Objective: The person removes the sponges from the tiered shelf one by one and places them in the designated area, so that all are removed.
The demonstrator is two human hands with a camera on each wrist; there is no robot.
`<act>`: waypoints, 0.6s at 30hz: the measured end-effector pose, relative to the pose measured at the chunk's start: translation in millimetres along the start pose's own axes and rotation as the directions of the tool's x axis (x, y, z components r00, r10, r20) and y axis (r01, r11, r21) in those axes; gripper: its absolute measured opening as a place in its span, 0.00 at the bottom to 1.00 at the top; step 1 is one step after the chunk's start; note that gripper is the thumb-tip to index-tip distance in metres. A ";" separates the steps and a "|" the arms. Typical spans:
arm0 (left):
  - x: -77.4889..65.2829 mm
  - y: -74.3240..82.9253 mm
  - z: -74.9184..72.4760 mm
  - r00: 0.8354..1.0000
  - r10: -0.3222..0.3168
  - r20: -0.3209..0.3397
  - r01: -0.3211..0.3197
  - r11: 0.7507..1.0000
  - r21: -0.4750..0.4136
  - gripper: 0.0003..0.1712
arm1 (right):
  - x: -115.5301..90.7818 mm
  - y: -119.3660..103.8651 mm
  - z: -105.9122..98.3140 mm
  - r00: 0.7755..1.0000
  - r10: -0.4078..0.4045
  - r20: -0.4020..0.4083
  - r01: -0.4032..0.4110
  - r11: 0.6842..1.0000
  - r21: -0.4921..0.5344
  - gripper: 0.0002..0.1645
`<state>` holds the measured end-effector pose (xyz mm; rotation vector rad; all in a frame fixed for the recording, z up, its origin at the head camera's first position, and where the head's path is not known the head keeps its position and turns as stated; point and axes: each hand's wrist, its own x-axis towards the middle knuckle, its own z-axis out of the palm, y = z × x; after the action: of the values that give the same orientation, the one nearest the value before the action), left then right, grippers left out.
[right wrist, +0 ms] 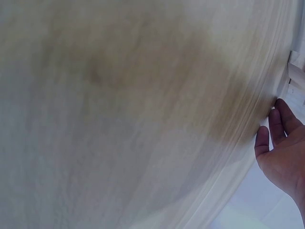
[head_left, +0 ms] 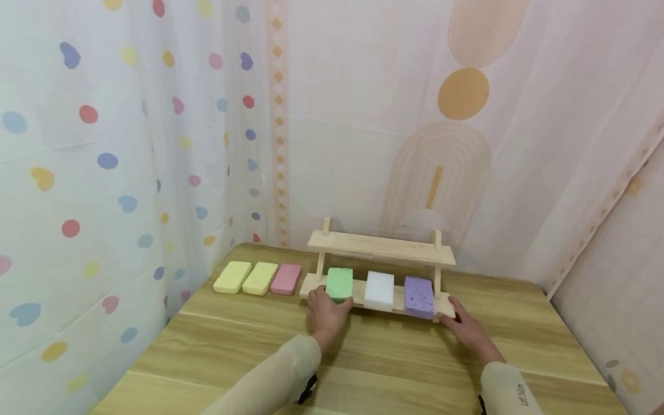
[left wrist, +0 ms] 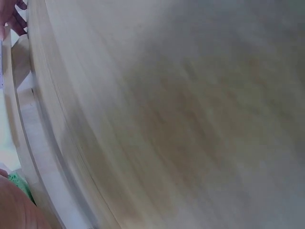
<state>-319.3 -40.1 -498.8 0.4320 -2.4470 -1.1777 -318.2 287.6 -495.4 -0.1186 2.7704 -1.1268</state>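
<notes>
On the lower board of a two-tier wooden rack [head_left: 384,246] sit a green sponge [head_left: 339,282], a white sponge [head_left: 380,290] and a purple sponge [head_left: 419,297], left to right. My left hand [head_left: 328,316] pinches the green sponge at its front, fingers on the left and thumb by the right front corner. In the left wrist view a bit of that green sponge [left wrist: 20,183] shows beside the hand. At the rack's right end, my right hand [head_left: 468,329] grips the lower board, thumb in front. The right wrist view shows its fingers [right wrist: 276,126] bent at the rack's end.
Two yellow sponges [head_left: 232,277] and a pink sponge [head_left: 286,279] lie in a row left of the rack. The wood-grain table [head_left: 378,357] meets a patterned curtain [head_left: 342,144] behind the rack and another on the left. The rack's upper board holds nothing.
</notes>
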 end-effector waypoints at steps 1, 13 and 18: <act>-0.4 -0.8 -0.4 1.000 0.001 0.004 -0.001 1.000 -0.012 0.43 | -0.3 0.1 0.2 1.000 0.003 0.001 -0.003 1.000 0.002 0.54; 5.0 -20.4 -29.4 0.994 0.089 0.064 -0.080 0.988 -0.133 0.43 | 0.0 1.0 0.6 1.000 0.015 0.002 -0.015 1.000 0.014 0.55; 11.0 -29.4 -54.5 0.989 0.127 0.069 -0.117 0.984 -0.134 0.44 | -0.5 0.0 1.5 1.000 0.001 0.001 -0.001 1.000 -0.001 0.54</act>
<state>-300.3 -99.2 -488.7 0.1984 -2.4051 -1.3136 -317.4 286.6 -496.5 -0.1174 2.7693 -1.1253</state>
